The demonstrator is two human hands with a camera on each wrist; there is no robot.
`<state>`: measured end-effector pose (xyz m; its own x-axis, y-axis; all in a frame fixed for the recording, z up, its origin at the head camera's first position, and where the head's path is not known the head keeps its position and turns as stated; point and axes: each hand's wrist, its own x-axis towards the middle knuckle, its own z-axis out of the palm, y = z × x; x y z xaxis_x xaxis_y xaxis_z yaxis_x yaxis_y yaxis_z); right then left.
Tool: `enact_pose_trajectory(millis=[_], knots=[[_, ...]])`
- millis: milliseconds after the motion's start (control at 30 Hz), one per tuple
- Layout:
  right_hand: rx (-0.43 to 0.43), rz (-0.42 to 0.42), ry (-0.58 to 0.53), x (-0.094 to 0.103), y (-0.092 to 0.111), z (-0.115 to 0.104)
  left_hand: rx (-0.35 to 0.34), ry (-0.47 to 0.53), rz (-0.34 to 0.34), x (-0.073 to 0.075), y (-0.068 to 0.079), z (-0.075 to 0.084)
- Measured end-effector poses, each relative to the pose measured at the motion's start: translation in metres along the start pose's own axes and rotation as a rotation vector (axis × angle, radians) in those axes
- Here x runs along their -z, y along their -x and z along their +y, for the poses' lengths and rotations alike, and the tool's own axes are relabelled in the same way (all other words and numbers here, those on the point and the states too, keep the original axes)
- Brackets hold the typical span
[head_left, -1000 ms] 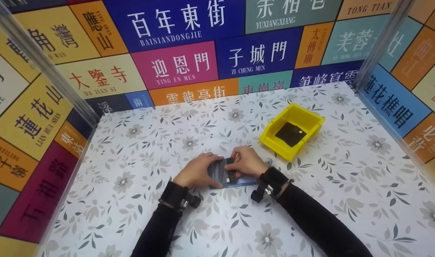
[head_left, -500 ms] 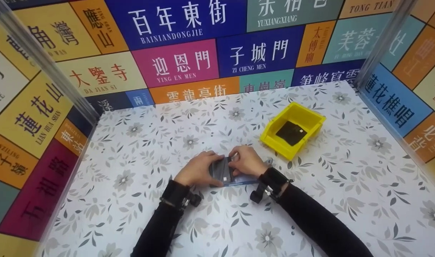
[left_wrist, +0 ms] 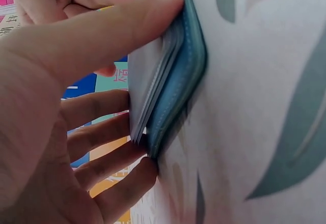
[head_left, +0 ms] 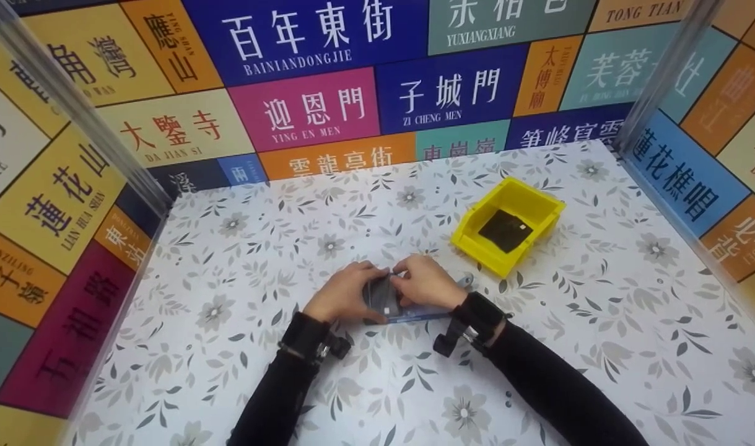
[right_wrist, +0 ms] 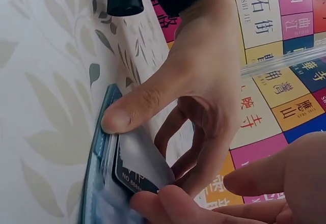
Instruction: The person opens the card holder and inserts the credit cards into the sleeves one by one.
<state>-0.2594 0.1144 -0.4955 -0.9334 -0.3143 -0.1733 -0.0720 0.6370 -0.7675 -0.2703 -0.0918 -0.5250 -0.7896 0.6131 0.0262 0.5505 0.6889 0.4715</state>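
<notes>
A blue card holder (head_left: 414, 318) with clear sleeves lies opened on the table. My left hand (head_left: 343, 296) grips its left side, the thumb on the near edge and the fingers at the far edge. In the left wrist view the holder's stitched blue cover (left_wrist: 189, 56) and stacked clear leaves (left_wrist: 147, 99) show between thumb and fingers. A black card (right_wrist: 122, 169) printed "VIP" sits largely within a clear sleeve, as the right wrist view shows. My right hand (head_left: 428, 285) pinches its outer edge with thumb and fingertips. That hand covers part of the holder's right half.
Behind and to the right stands a yellow bin (head_left: 473, 255) with dark cards (head_left: 505, 231) inside. The table (head_left: 259, 260) has a flowered white cover. Printed panels (head_left: 303, 114) wall it at the back and sides.
My right hand has shifted slightly left, and the black card has slid left, deeper into the clear sleeve. The left hand stays in place on the holder.
</notes>
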Motion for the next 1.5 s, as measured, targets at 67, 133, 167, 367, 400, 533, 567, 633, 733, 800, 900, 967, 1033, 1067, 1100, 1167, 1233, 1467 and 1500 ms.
enact_pose_trajectory(millis=[67, 133, 167, 367, 400, 533, 567, 633, 733, 800, 900, 967, 1033, 1067, 1100, 1167, 1233, 1467, 1500], knots=[[0.007, -0.031, -0.026, 0.001, 0.0, 0.0, 0.004, 0.006, -0.003, 0.0, 0.0, 0.0], [0.011, -0.068, -0.061, 0.003, 0.0, 0.0, 0.008, 0.011, -0.004, 0.001, 0.001, 0.0], [0.01, -0.087, -0.073, 0.004, -0.001, 0.0, 0.012, 0.015, -0.006, 0.001, 0.001, 0.0], [0.068, -0.094, 0.077, 0.021, -0.003, 0.003, 0.043, 0.035, -0.02, 0.001, 0.001, -0.001], [0.078, -0.07, 0.096, 0.028, -0.002, 0.003, 0.05, 0.043, -0.023, 0.001, 0.001, 0.0], [0.097, 0.177, 0.075, 0.076, 0.001, 0.009, 0.087, 0.063, -0.049, 0.002, 0.0, 0.001], [0.092, 0.27, 0.071, 0.091, 0.001, 0.014, 0.097, 0.065, -0.053, 0.002, -0.001, 0.002], [0.063, 0.454, 0.086, 0.119, 0.002, 0.028, 0.117, 0.061, -0.064, 0.003, -0.001, 0.002], [-0.048, 0.6, 0.126, 0.148, 0.0, 0.057, 0.14, 0.051, -0.074, 0.003, 0.0, 0.002], [-0.121, 0.607, 0.192, 0.157, -0.003, 0.075, 0.146, 0.054, -0.077, 0.003, 0.0, 0.002], [-0.185, 0.546, 0.336, 0.157, -0.009, 0.095, 0.143, 0.06, -0.075, 0.002, 0.001, 0.002], [-0.2, 0.496, 0.46, 0.152, -0.013, 0.103, 0.133, 0.061, -0.073, 0.002, 0.0, 0.003], [-0.226, 0.437, 0.569, 0.146, -0.016, 0.106, 0.115, 0.06, -0.069, 0.002, 0.0, 0.002], [-0.239, 0.409, 0.617, 0.143, -0.016, 0.107, 0.107, 0.061, -0.067, 0.002, 0.0, 0.002], [-0.254, 0.379, 0.656, 0.141, -0.017, 0.108, 0.102, 0.059, -0.067, 0.001, 0.0, 0.002], [-0.284, 0.326, 0.699, 0.137, -0.016, 0.107, 0.097, 0.06, -0.069, 0.001, -0.001, 0.002], [-0.304, 0.282, 0.728, 0.135, -0.014, 0.105, 0.104, 0.062, -0.072, 0.001, -0.001, 0.001], [-0.264, 0.277, 0.752, 0.132, -0.016, 0.101, 0.124, 0.064, -0.073, 0.001, 0.0, 0.0], [-0.242, 0.31, 0.765, 0.131, -0.017, 0.101, 0.127, 0.066, -0.073, 0.001, 0.0, 0.0]])
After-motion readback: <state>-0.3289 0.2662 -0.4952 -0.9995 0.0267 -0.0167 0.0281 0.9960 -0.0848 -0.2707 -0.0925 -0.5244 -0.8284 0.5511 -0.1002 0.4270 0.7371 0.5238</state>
